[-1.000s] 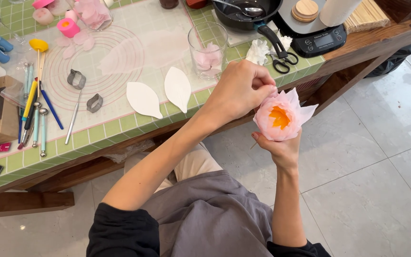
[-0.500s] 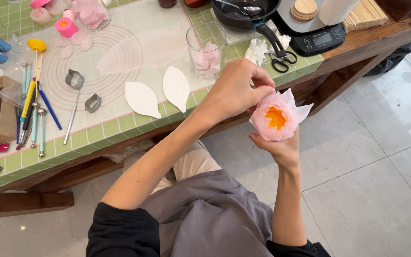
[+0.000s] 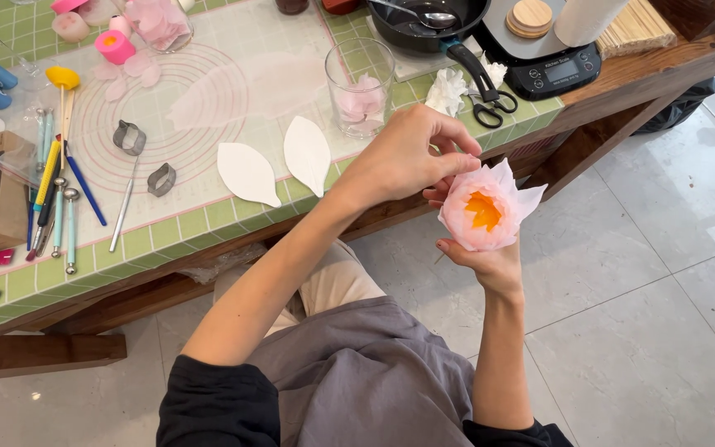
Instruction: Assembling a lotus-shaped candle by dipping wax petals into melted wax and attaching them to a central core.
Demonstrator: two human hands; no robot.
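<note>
From the head camera, the right hand (image 3: 490, 263) sits at about 4 o'clock from the middle of the view, closed from below around the base of a pale pink paper flower with an orange centre (image 3: 487, 209), held over the grey floor tiles (image 3: 647, 273) just off the worktop's near edge. The left hand (image 3: 407, 157) comes in from 7 o'clock across the lap, its fingertips (image 3: 463, 154) pressed together on an outer petal at the flower's upper left rim.

On the green gridded worktop (image 3: 200, 222), at 11 o'clock from the flower, lie two white leaf-shaped cutouts (image 3: 279, 161) side by side. Just beyond them stands a clear drinking glass holding pink petals (image 3: 360, 87). At 12 o'clock from the flower are black-handled scissors (image 3: 490, 106) beside a crumpled white paper (image 3: 447, 89), with a black digital kitchen scale (image 3: 552, 66) behind and a black pan with a spoon in it (image 3: 424, 21) to its left. Far at 9 o'clock, two small metal cutters (image 3: 144, 157) rest on a translucent mat with concentric rings (image 3: 167, 108), next to a row of slim modelling tools (image 3: 55, 199)
</note>
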